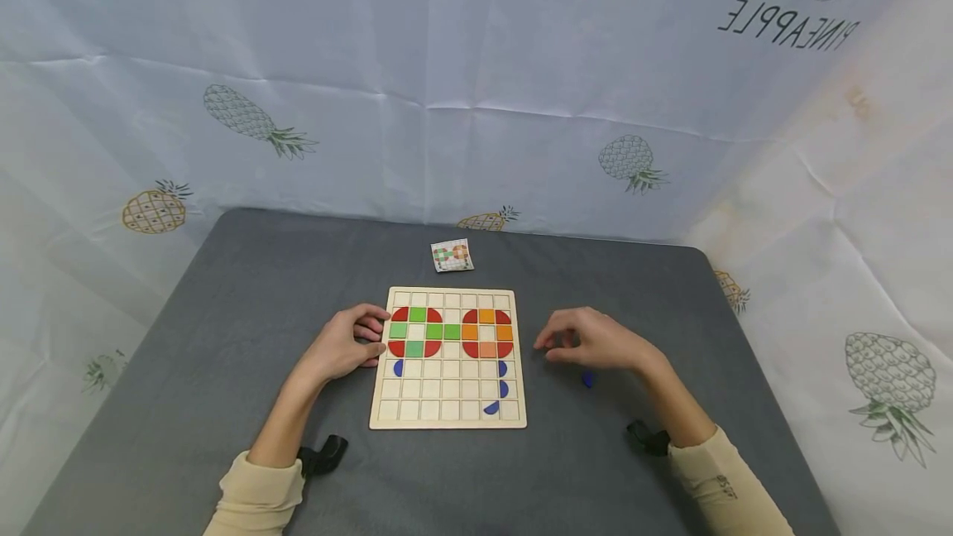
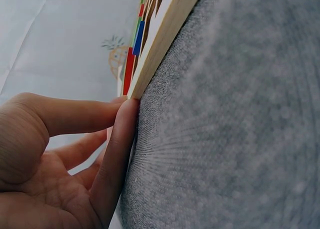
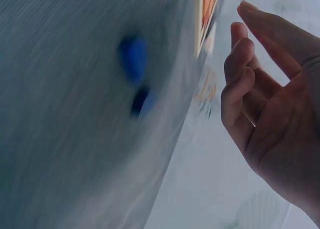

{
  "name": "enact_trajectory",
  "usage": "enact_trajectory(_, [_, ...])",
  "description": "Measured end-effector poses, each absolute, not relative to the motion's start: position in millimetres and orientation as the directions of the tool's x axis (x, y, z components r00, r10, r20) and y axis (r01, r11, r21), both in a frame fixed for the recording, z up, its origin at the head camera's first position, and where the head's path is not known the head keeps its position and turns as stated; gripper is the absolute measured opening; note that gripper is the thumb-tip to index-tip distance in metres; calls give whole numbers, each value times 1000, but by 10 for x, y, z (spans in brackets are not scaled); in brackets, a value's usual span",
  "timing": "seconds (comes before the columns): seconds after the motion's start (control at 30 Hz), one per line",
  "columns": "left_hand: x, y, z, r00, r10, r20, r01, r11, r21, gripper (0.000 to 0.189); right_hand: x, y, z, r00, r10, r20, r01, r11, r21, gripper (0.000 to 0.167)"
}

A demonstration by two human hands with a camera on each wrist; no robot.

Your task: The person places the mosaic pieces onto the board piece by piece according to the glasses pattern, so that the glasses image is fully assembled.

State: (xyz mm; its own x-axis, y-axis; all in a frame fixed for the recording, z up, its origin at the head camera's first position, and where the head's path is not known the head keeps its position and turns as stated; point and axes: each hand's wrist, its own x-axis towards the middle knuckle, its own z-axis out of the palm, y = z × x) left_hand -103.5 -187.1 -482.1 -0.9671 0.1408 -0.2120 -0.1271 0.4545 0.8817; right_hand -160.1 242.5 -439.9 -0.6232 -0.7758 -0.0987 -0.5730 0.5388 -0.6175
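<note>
A wooden grid board (image 1: 451,419) lies on the grey table with red curved pieces, green squares and orange squares in its upper rows. Blue half-round pieces sit lower: one blue piece (image 1: 398,367) at the left, several at the right. My left hand (image 1: 345,343) holds the board's left edge; in the left wrist view, thumb and finger meet at the board's side (image 2: 155,54). My right hand (image 1: 596,339) hovers right of the board, fingers loosely bent with nothing between them. Below it lies a loose blue piece (image 1: 587,379), blurred in the right wrist view.
Behind the board lies a small pattern card (image 1: 452,256) printed with a similar coloured design. The dark grey tabletop (image 1: 298,263) ends at a white curtain (image 1: 506,164) printed with pineapples. Black straps (image 1: 324,455) show at the wrists near the sleeves.
</note>
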Motion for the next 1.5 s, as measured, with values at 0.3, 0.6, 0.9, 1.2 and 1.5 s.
enact_trajectory(0.3, [-1038, -1875, -4850, -967, 133, -217, -135, 457, 879, 46, -1634, 2969, -4514, -639, -747, -181, -516, 591, -620, 24])
enact_trajectory(0.6, [-1042, -1870, -4855, -966, 135, -220, -137, 454, 880, 45, -1657, 3180, -4631, -676, -709, -200, -460, 618, -637, 19])
enact_trajectory(0.9, [-1040, -1865, -4854, -966, 132, -223, -140, 456, 879, 46, -1694, 3276, -4667, -682, -705, -195, -432, 603, -670, 14])
enact_trajectory(1.2, [-1046, -1882, -4882, -966, 130, -222, -141, 455, 879, 46, -1661, 3086, -4617, -695, -698, -171, -444, 605, -661, 10])
enact_trajectory(1.5, [-1028, -1867, -4848, -966, 135, -219, -137, 451, 882, 47, -1616, 2368, -4451, -628, -765, -141, -520, 549, -654, 11])
